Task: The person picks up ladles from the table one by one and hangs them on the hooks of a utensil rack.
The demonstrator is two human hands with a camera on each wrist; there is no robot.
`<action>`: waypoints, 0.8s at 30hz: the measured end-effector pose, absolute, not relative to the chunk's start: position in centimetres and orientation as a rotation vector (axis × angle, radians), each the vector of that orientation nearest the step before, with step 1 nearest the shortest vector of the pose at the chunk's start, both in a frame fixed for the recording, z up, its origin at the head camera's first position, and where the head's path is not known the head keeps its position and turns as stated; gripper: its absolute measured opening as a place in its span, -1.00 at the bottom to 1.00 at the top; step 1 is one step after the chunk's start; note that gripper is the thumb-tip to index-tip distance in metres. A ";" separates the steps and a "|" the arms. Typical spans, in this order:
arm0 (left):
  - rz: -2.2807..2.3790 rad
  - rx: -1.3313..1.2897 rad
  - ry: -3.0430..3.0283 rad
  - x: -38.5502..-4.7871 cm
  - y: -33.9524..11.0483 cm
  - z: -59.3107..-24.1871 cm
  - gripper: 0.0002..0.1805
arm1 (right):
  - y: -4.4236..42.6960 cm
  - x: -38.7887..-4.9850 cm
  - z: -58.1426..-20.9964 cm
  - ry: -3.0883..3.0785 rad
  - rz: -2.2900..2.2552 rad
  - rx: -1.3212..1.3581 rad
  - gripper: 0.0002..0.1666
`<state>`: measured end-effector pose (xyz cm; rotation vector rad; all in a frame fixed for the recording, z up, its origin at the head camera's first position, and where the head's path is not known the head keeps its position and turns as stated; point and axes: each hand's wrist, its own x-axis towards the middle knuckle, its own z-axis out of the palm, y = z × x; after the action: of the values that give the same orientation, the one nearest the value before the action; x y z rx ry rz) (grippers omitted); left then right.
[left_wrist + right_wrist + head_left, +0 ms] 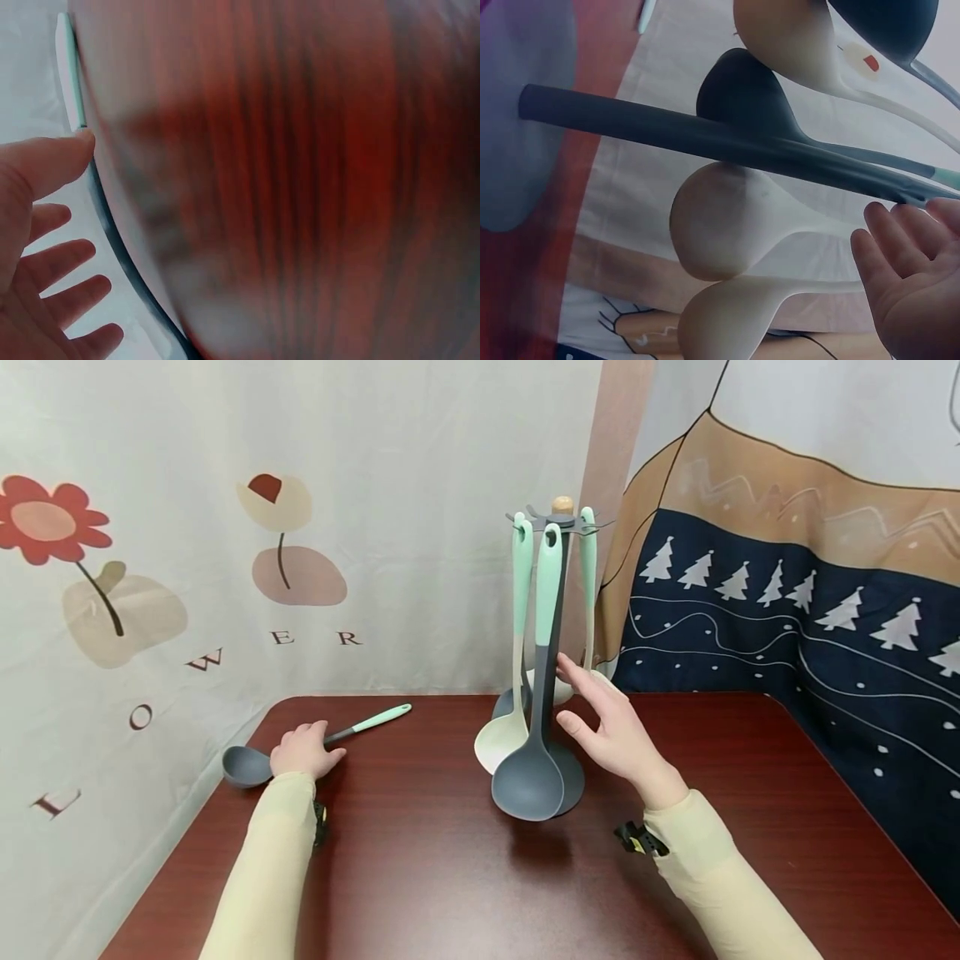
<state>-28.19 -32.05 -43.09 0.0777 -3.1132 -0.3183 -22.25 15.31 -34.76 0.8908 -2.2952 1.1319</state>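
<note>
My left hand (306, 750) is over a dark grey ladle (246, 767) with a mint handle, which lies on the table at the left. In the left wrist view its fingers are spread, with the thumb tip at the ladle's handle (69, 67); I cannot tell whether they touch. My right hand (611, 727) is beside a utensil stand, fingers extended. The right wrist view has its fingertips at the stand's dark pole (667, 131). From the stand hang a grey ladle (527, 785) in front, a white ladle (501, 743), and other utensils partly hidden behind.
The stand's round dark base (572, 777) rests on the reddish-brown table (420, 860). A wooden knob (562, 505) tops its hooks. Behind the table hang a pale flower-printed curtain (420, 527) and a dark blue tree-patterned cloth (750, 631) at the right.
</note>
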 end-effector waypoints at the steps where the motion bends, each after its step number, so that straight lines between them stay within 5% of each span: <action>1: -0.313 0.079 -3.121 -28.2 -32.2 -43.1 -0.29 | 15.4 -22.2 -34.9 -2.298 1.121 0.892 -0.21; 24: -0.292 0.155 -3.083 -28.7 -33.1 -43.9 -0.77 | 16.4 -21.4 -35.4 -2.313 1.099 0.862 -0.18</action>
<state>-28.71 -33.10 -43.86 0.1548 -3.0827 -0.2920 -21.40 16.43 -35.39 0.8620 -2.3131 1.0994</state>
